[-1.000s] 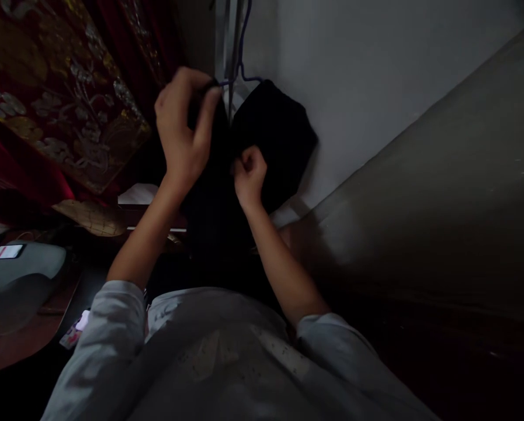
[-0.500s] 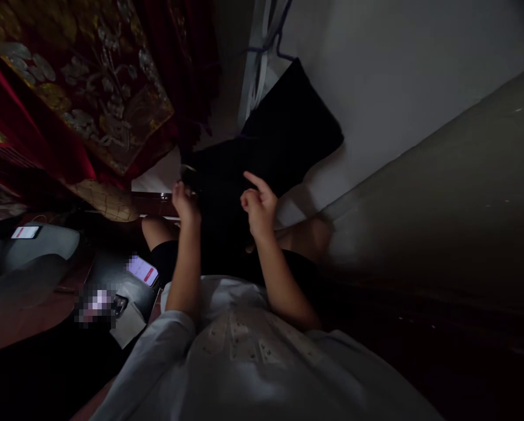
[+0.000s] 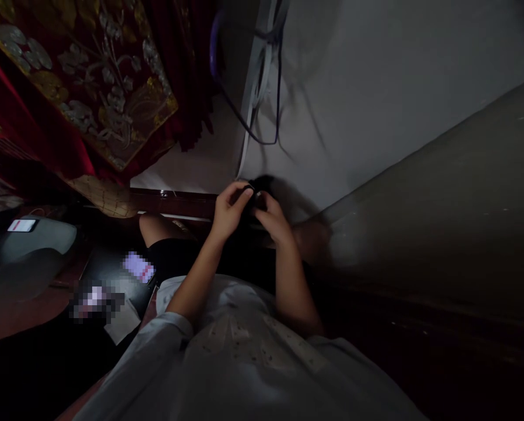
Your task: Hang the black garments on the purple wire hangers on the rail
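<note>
Both hands meet in front of my lap on a piece of black cloth [image 3: 252, 202], which is bunched between them. My left hand [image 3: 229, 211] pinches one part of it between thumb and fingers. Close beside it, my right hand [image 3: 274, 220] has its fingers bent round the cloth's other side. The cloth's lower part blends into my black shorts and the dark below, so its full shape and kind cannot be made out.
A purple wire loop, like a clothes hanger [image 3: 277, 99], hangs by white cables at the wall corner. Embroidered red cloth [image 3: 113, 88] hangs at upper left. A lit phone [image 3: 138, 268] lies on a dark surface, another phone [image 3: 21, 225] on a grey seat. A pale wall [image 3: 375, 88] rises ahead.
The black cloth was spread out ahead of my hands and has dropped into a bunch between them. My hands have come together, uncovering the purple loop. My right index finger is no longer stretched out.
</note>
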Available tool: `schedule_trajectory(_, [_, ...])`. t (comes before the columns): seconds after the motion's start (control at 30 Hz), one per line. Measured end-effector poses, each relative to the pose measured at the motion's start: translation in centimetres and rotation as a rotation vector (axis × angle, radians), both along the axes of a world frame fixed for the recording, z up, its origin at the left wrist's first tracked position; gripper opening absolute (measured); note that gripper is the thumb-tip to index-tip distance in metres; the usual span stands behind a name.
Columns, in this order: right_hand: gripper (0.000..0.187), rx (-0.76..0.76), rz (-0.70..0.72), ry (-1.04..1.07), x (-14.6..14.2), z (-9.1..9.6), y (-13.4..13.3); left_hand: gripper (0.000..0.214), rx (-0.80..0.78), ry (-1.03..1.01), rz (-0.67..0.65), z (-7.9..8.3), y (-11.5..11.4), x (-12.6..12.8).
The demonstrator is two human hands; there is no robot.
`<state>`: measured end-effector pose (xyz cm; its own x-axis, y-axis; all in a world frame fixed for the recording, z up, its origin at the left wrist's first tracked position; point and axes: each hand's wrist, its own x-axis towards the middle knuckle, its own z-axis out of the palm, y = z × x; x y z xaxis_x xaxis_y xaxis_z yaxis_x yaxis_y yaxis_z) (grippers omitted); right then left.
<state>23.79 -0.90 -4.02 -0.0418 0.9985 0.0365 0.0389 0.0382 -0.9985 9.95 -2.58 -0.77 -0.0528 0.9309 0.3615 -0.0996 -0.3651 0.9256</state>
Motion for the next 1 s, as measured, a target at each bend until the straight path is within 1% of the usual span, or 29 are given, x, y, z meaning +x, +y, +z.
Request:
schedule_trajectory(0.07, [0.044, 0.076, 0.133, 0.031, 0.1, 0.8, -0.4, 0.034, 0.032, 0.037, 0.030, -0.1, -0.1, 0.8])
schedule_trajectory(0.1, [0.045, 0.101, 0.170, 0.044, -0.1, 1.3, -0.6, 0.032, 0.065, 0.073, 0.060, 0.1, 0.1, 1.0])
schedule_trajectory(0.17, [0.042, 0.136, 0.164, 0.057, -0.5, 2.1, -0.7, 0.028, 0.154, 0.168, 0.126, 0.8, 0.8, 1.0])
schedule_trajectory(0.23, [0.030, 0.166, 0.099, 0.038, -0.9, 2.9, -0.4, 0.028, 0.226, 0.260, 0.145, 1.9, 1.8, 0.5])
schedule_trajectory(0.27, [0.023, 0.189, 0.068, 0.012, -1.0, 3.4, -0.2, 0.030, 0.243, 0.302, 0.110, 2.4, 2.2, 0.1])
schedule_trajectory(0.3, [0.017, 0.226, 0.041, -0.019, -0.9, 4.1, 0.2, 0.034, 0.242, 0.344, 0.041, 2.8, 2.5, -0.5])
schedule_trajectory(0.33, [0.014, 0.283, 0.021, -0.049, -0.7, 4.9, 0.6, 0.039, 0.215, 0.383, -0.055, 3.0, 2.8, -1.2])
schedule_trajectory(0.37, [0.011, 0.355, 0.004, -0.073, -0.5, 5.8, 1.1, 0.044, 0.161, 0.430, -0.170, 2.9, 2.9, -2.0])
schedule_trajectory(0.43, [0.007, 0.508, -0.063, -0.086, 0.1, 7.8, 2.4, 0.053, 0.004, 0.567, -0.390, 2.3, 2.7, -3.9])
schedule_trajectory(0.47, [0.010, 0.571, -0.122, -0.085, 0.4, 8.8, 3.3, 0.055, -0.072, 0.653, -0.460, 1.8, 2.6, -5.0])
schedule_trajectory(0.5, [0.016, 0.618, -0.193, -0.091, 0.6, 9.7, 4.4, 0.055, -0.129, 0.742, -0.496, 1.4, 2.4, -6.1])
schedule_trajectory(0.53, [0.021, 0.649, -0.265, -0.106, 0.8, 10.3, 5.6, 0.054, -0.163, 0.826, -0.502, 1.0, 2.3, -7.1])
schedule_trajectory(0.6, [0.028, 0.676, -0.381, -0.158, 1.1, 10.9, 8.4, 0.051, -0.178, 0.952, -0.456, 0.7, 2.2, -9.1])
schedule_trajectory(0.63, [0.030, 0.674, -0.411, -0.190, 1.3, 10.9, 9.9, 0.048, -0.171, 0.999, -0.430, 0.9, 2.3, -10.0])
schedule_trajectory(0.7, [0.031, 0.637, -0.419, -0.247, 1.7, 10.2, 12.5, 0.042, -0.139, 1.077, -0.397, 1.9, 2.4, -11.6])
schedule_trajectory(0.8, [0.028, 0.539, -0.323, -0.326, 2.4, 8.8, 14.7, 0.036, -0.059, 1.163, -0.364, 4.6, 2.6, -13.5])
schedule_trajectory(0.87, [0.026, 0.487, -0.255, -0.382, 3.0, 8.3, 15.0, 0.033, -0.040, 1.230, -0.326, 6.6, 2.7, -14.7])
schedule_trajectory(0.9, [0.025, 0.474, -0.239, -0.404, 3.5, 8.2, 15.0, 0.035, -0.046, 1.269, -0.301, 7.7, 2.7, -15.2])
schedule_trajectory(1.0, [0.020, 0.509, -0.259, -0.425, 5.7, 8.7, 14.2, 0.045, -0.097, 1.340, -0.213, 10.8, 2.9, -16.6])
